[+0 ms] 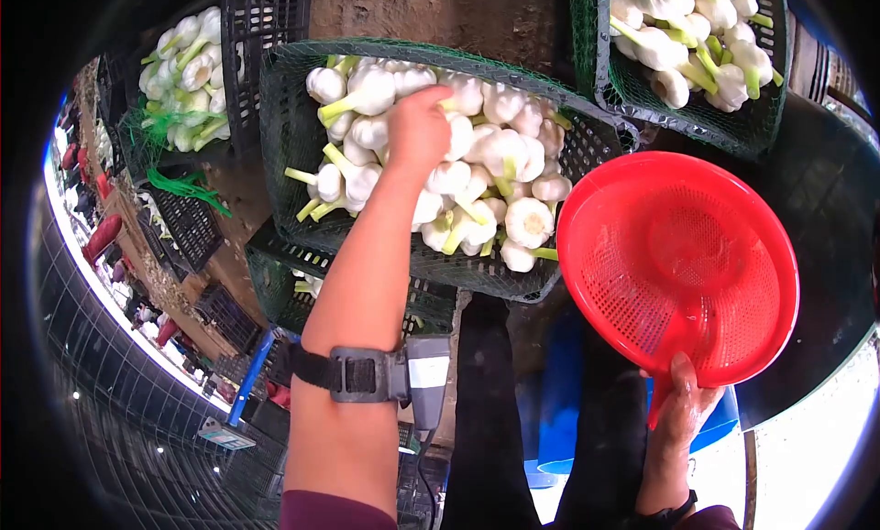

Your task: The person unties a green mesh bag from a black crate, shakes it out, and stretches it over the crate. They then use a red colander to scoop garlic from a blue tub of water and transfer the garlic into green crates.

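Observation:
My left hand reaches into a black crate lined with green netting. Its fingers are curled closed among the white garlic bulbs, and a short green stem shows at the fingertips. The bulb in its grip is mostly hidden by the hand. On the right, my right hand grips the handle of a red plastic colander. The colander is tilted, its perforated inside facing me, wet and with no garlic in it. Its rim overlaps the right corner of the garlic crate.
Another netted crate of garlic stands at the upper right, and one more at the upper left. Below the main crate sits a partly covered crate. A blue tub is near my legs. Far left, a blue-posted scale stands.

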A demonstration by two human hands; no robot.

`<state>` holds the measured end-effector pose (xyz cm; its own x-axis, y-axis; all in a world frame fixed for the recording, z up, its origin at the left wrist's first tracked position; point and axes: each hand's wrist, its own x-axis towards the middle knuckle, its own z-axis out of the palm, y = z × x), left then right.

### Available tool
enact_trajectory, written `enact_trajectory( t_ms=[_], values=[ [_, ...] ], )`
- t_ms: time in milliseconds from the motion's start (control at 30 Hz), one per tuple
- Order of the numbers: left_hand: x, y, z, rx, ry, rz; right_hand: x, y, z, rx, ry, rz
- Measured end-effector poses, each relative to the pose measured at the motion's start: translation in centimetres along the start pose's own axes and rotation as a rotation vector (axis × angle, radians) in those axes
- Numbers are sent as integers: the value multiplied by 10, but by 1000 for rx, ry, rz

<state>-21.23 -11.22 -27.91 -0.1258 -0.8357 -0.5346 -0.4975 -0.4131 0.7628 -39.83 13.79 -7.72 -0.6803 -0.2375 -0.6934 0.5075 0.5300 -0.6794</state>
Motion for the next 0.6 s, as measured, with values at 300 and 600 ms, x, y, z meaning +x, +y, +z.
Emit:
enact_trajectory(
  t_ms=[300, 600],
  values=[
    [8, 41, 6, 1396, -234, 168, 2, -13, -32, -23, 24, -170],
    [-114, 56, -66, 626, -117, 258, -35, -97, -190, 162, 466, -299]
  ],
)
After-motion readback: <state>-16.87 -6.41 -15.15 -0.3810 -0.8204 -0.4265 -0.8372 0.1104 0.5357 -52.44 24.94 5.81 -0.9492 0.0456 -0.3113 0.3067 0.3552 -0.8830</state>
